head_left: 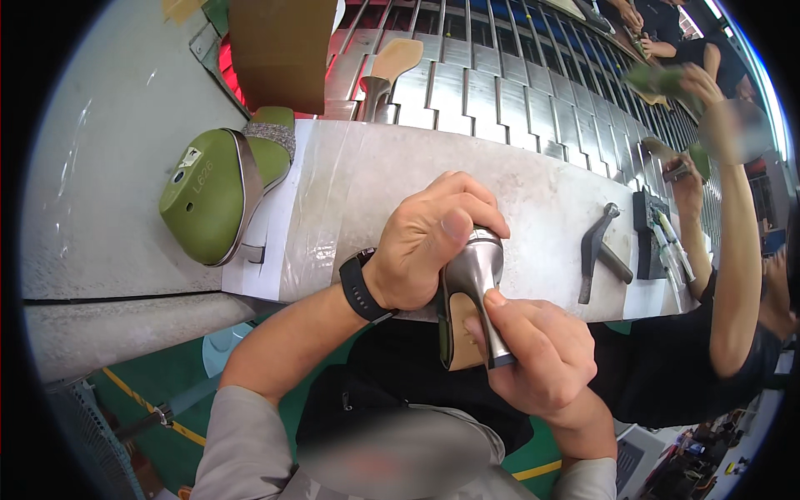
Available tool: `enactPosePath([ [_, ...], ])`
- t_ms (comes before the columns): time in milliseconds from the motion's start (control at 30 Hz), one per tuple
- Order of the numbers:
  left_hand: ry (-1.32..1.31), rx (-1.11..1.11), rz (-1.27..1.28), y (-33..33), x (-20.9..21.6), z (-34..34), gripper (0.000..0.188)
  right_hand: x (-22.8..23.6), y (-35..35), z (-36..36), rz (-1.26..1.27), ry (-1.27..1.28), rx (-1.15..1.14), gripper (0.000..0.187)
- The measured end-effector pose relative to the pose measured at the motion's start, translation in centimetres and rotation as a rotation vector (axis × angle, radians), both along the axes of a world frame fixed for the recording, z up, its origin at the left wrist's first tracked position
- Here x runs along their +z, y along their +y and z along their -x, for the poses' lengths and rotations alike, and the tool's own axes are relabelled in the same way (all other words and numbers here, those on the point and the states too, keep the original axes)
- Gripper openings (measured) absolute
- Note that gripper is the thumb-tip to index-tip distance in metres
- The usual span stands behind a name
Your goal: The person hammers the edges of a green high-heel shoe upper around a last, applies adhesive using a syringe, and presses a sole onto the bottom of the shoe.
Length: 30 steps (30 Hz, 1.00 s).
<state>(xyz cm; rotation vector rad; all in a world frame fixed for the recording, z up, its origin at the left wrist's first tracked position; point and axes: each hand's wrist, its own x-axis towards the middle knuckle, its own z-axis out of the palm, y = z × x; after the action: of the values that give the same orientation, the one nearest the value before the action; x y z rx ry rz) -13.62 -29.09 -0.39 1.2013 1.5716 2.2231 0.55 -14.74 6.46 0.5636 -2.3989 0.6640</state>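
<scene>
Far left end of the counter (517,179): a green shoe form (218,193) lies on its side, fitted with a grey sole and a glittery strap, partly on white paper.

Behind the counter's far edge, a metal slatted conveyor (500,75) carries a tan sole with a heel (385,71).

Near edge of counter, centre: left hand (429,242), black watch on the wrist, is closed over the top of a high-heeled shoe (471,292), thumb pressed on the silver heel cup. The shoe is held off the counter, just past its near edge, heel pointing toward the person, tan sole facing left.

Right hand (542,354) grips the silver heel stem, thumb along it, fingers wrapped beneath.

Right part of counter: a dark metal hammer-like tool (598,250) lies flat; beside it, a black holder with pens (658,237).

Right edge: another person's arms (733,242), holding green items.
</scene>
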Motion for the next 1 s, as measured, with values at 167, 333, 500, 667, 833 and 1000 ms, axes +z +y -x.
enactPosePath([
  [167, 0.061, -0.003, 0.092, -0.4, 1.0, 0.4, 0.034, -0.5, 0.2, 0.6, -0.033, 0.118, 0.010, 0.044],
  [333, -0.136, 0.017, 0.327, 3.4, 2.5, 4.1, 0.033, 0.7, 3.1, 4.7, 0.059, 0.017, -0.254, 0.026],
  [500, -0.142, 0.004, 0.221, 5.2, 0.3, 4.9, 0.044, 2.6, 4.8, 6.2, -0.023, -0.204, -0.229, 0.021],
  [667, -0.077, 0.063, 0.264, 4.9, 0.7, 4.1, 0.055, 2.5, 4.0, 5.8, 0.050, -0.297, -0.255, 0.020],
  [833, -0.062, 0.090, 0.182, 5.0, 0.5, 4.0, 0.055, 1.7, 2.9, 5.4, 0.160, -0.307, -0.330, 0.017],
  [1000, -0.094, 0.116, 0.417, 4.3, 2.3, 3.4, 0.048, 0.9, 2.3, 5.7, 0.101, -0.214, -0.379, 0.016],
])
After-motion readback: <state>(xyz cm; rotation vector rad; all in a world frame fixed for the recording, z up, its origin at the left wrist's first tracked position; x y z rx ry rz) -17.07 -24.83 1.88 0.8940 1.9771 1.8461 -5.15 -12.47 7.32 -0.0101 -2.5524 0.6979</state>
